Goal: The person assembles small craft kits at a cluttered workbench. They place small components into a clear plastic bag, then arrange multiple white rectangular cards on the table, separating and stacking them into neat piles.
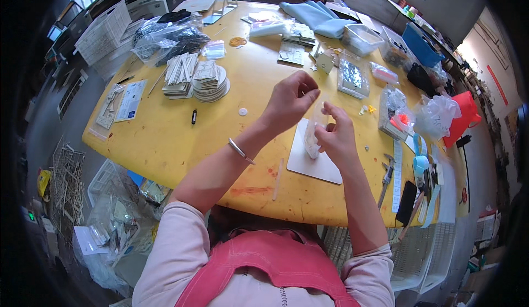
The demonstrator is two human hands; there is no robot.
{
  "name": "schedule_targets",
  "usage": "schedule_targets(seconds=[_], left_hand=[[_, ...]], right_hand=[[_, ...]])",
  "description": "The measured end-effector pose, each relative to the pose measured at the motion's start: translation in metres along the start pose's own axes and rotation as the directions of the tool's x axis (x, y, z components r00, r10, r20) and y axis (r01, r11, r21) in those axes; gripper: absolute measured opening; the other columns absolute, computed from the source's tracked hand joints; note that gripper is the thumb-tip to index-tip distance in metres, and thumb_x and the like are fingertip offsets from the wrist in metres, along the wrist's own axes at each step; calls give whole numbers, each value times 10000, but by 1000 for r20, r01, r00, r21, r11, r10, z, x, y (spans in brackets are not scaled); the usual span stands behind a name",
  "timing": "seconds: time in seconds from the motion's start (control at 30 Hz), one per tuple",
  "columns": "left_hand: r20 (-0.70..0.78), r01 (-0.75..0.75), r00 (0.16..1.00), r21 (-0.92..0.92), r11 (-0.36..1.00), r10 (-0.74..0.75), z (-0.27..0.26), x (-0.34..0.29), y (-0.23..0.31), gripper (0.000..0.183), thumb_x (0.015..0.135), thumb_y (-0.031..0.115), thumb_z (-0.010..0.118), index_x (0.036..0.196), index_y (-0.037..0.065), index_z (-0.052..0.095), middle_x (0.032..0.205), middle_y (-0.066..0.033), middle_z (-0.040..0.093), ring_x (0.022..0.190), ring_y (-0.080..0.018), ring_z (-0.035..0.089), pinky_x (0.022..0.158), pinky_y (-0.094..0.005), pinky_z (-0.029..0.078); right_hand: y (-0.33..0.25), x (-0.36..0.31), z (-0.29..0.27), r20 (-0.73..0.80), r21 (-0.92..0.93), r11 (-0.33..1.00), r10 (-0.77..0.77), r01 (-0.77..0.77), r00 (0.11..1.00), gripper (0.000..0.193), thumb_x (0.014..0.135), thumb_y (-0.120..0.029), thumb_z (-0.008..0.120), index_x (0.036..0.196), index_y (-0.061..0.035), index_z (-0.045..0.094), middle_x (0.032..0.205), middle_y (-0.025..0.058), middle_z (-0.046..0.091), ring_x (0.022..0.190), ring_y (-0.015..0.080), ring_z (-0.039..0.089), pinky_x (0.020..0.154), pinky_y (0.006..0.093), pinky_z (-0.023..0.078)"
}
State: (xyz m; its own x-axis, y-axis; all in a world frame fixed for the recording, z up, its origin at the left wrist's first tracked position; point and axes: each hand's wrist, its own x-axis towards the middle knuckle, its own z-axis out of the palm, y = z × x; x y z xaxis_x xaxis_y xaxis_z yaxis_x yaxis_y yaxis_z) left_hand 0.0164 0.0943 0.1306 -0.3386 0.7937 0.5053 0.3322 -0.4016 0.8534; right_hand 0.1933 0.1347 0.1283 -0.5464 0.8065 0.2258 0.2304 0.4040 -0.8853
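Observation:
A small clear plastic bag (312,141) with pale contents hangs upright above a white rectangular board (314,166) on the yellow table. My right hand (338,135) grips the bag's right side between thumb and fingers. Just left of the bag's upper end, my left hand (292,98) is raised with its fingers curled together in a pinch. Whatever its fingertips hold is too small or hidden to name. What exactly the bag contains cannot be made out.
Stacks of pale wooden pieces (209,84) stand at the left, near a black marker (194,117). On the right lie a caliper (387,180), a black phone (406,202) and a blue tape roll (421,165). Clear bins (361,39) line the far right. A clear strip (278,179) lies near the front edge.

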Motion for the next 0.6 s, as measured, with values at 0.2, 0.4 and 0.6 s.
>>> schedule_targets(seconds=[0.2,0.4,0.6], left_hand=[[99,46,994,22,999,-48,13,1,22,163,983,133,684,1019,-26,682,830,-89,727,723,-158,690,665,-310,559],[49,274,959,-411,870,-279,-1,-2,-20,188,1001,164,663,1013,-19,705,885,-75,735,735,-144,680,659,-294,550],[304,29,925,541,840,-228,-1,-34,-73,355,945,203,719,1235,9,653,1146,-134,689,1067,-294,664,928,-401,547]], right_hand=[[-2,-1,-5,-6,27,999,30,-30,1000,611,804,-10,664,1393,96,546,1255,185,591,692,162,661,538,305,568],[-6,8,-33,-29,191,975,120,-112,992,574,849,35,601,1414,109,531,1286,176,622,663,143,682,454,272,555],[-12,19,-76,-97,113,990,90,-79,991,551,856,69,563,1406,106,552,1281,178,638,651,123,671,461,255,545]])
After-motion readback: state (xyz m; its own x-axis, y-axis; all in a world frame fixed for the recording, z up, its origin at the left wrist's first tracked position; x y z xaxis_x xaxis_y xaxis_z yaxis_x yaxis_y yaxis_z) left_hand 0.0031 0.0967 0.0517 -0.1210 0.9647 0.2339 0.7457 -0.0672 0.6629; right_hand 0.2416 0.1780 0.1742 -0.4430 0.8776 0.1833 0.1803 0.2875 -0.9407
